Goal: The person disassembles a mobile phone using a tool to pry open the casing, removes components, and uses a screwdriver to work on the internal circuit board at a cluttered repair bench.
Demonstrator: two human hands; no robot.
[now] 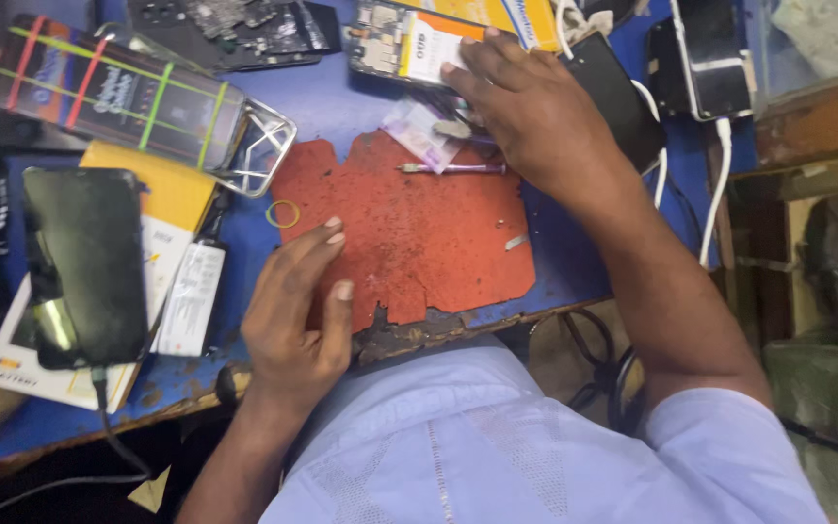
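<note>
We worked at a blue bench [361, 102] whose paint was scuffed and chipped along its near edge. On it lay a worn red mat [419, 233], ragged in outline and speckled with dark grit. Our left hand [298, 311] rested flat on the mat's near left corner, fingers spread and slack, grasping nothing. Our right hand [526, 107] reached across the far edge of the mat, its fingertips pressing on an opened phone [409, 44] with a white and orange battery showing; we could not tell whether the fingers pinched anything beneath the palm.

A thin pink-handled tool [453, 168] lay on the mat just beside the right hand, and a yellow rubber band [283, 213] lay at the mat's left edge. To the left sat a glossy black phone [84, 262] on a yellow and white box [172, 209], and farther back a dark package bound with coloured bands [118, 92] beside a bent metal frame [259, 146]. White cables [715, 184] trailed off the right side. The mat's centre stayed open; the bench rim was crowded.
</note>
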